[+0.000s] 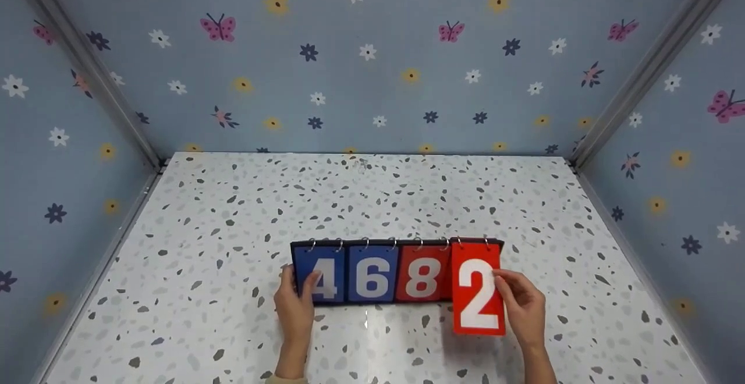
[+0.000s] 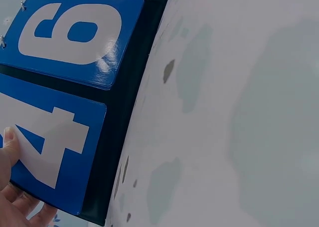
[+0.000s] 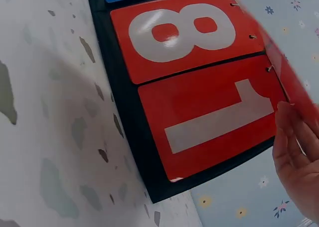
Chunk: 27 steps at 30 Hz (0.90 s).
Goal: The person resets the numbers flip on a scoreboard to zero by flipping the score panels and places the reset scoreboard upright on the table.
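Note:
A flip scoreboard stands on the speckled tabletop, its number cards hung on metal rings; in the head view it reads 4, 6, 8, 2. At its left end my left hand grips the board, thumb on the blue 4 card and fingers behind. My right hand pinches the right edge of the red 2 card, which is swung forward off the board. Under that lifted card, the right wrist view shows a red 1 card lying against the black backing.
Beside the 4 hangs the blue 6 card, then the red 8 card. The speckled white tabletop is bounded by pale blue wall panels with flowers and butterflies at the back, left and right. Grey metal strips cover the corners.

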Each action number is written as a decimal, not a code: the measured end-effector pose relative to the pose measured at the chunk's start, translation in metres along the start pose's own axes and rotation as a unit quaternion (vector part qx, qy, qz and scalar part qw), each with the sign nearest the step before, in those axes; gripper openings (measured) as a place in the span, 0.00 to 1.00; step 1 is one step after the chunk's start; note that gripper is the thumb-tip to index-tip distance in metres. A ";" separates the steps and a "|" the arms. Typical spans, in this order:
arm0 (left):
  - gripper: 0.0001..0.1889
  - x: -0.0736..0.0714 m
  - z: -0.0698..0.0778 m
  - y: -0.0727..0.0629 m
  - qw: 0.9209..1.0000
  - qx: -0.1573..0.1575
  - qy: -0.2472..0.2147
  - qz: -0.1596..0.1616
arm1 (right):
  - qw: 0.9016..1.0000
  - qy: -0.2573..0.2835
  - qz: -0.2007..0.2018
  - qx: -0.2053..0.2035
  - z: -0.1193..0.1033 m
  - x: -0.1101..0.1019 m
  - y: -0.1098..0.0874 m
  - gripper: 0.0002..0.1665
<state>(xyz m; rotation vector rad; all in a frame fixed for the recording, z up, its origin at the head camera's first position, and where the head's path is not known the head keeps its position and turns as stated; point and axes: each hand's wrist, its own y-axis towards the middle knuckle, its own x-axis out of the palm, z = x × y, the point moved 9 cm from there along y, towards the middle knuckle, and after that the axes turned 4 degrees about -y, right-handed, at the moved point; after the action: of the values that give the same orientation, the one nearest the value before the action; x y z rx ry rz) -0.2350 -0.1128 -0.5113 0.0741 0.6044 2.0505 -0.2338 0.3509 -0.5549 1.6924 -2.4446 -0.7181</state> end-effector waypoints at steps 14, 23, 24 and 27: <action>0.13 -0.001 0.001 0.000 1.000 0.002 0.000 0.002 | 0.986 0.148 -0.075 -0.014 -0.139 0.010 0.015 0.13; 0.13 -0.001 0.003 0.000 1.000 0.009 0.006 0.004 | 0.988 0.101 -0.007 -0.115 -0.175 0.006 0.043 0.09; 0.14 -0.001 0.003 0.000 1.000 0.008 0.005 0.004 | 0.986 0.104 -0.005 -0.128 -0.178 0.007 0.047 0.09; 0.14 0.000 0.003 0.000 1.000 0.005 0.003 0.002 | 0.983 0.097 -0.001 -0.156 -0.182 0.009 0.055 0.09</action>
<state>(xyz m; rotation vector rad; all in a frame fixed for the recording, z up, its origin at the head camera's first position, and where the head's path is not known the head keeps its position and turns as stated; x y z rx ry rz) -0.2340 -0.1122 -0.5088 0.0755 0.6177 2.0515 -0.2256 0.2986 -0.3720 1.5644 -2.0740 -0.8405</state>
